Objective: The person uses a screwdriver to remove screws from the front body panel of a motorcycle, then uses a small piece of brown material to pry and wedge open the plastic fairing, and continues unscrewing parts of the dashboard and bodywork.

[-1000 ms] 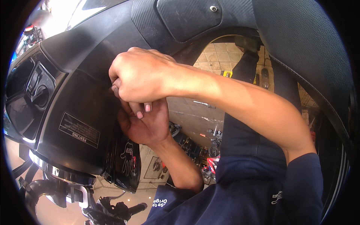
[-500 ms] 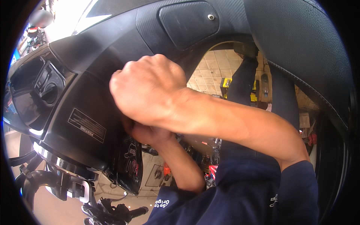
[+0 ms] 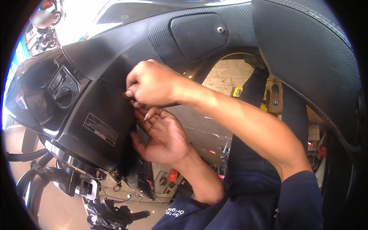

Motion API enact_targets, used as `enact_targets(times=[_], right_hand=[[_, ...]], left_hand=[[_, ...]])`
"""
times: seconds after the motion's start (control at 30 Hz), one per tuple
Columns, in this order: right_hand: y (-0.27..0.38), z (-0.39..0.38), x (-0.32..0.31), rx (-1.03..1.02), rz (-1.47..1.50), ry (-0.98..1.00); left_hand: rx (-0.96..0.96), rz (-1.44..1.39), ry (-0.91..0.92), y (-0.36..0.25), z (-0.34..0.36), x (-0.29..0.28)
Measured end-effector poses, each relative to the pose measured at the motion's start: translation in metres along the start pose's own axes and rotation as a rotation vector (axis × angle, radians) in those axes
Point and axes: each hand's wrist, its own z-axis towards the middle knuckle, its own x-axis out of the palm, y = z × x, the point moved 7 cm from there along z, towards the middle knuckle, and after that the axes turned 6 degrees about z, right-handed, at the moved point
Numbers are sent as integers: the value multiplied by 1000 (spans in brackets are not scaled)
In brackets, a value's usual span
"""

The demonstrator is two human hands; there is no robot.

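Note:
My right hand [image 3: 155,84] is closed, its thumb and fingers pinched at the edge of the scooter's black inner panel [image 3: 82,115]. Whatever it pinches is too small to make out; a brownish speck shows at the fingertips. Just below it my left hand [image 3: 166,136] is palm up, fingers loosely bent and thumb apart, with no object visible in it. Its fingertips reach toward the same panel edge. Beside the left thumb hangs a dark, blurred flap [image 3: 132,170].
A black ignition knob [image 3: 64,96] sits on the panel at left. The scooter's seat [image 3: 310,50] fills the upper right, and a lidded compartment [image 3: 199,35] lies at top. Handlebar parts [image 3: 109,212] are at lower left. A yellow-and-black box [image 3: 236,92] stands on the tiled floor.
My left hand, mostly hidden under the right before, now shows its palm. My right hand has turned so its pinched fingers show. The dark flap has swung and blurred; the view has shifted slightly.

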Motion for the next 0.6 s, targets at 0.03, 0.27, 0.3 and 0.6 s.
enact_targets(times=[0.03, 0.27, 0.3, 0.6], right_hand=[[16, -3, -3, -59, -176, -68], [141, 11, -19, -399, -163, -221], [145, 9, -16, -308, -113, -178], [158, -9, 29, -406, -351, 54]], left_hand=[[-29, -25, 11, -7, 10, -11], [-26, -21, 4, -4, 4, 37], [-33, -6, 9, 0, 6, 31], [134, 97, -44, -5, -9, 27]])
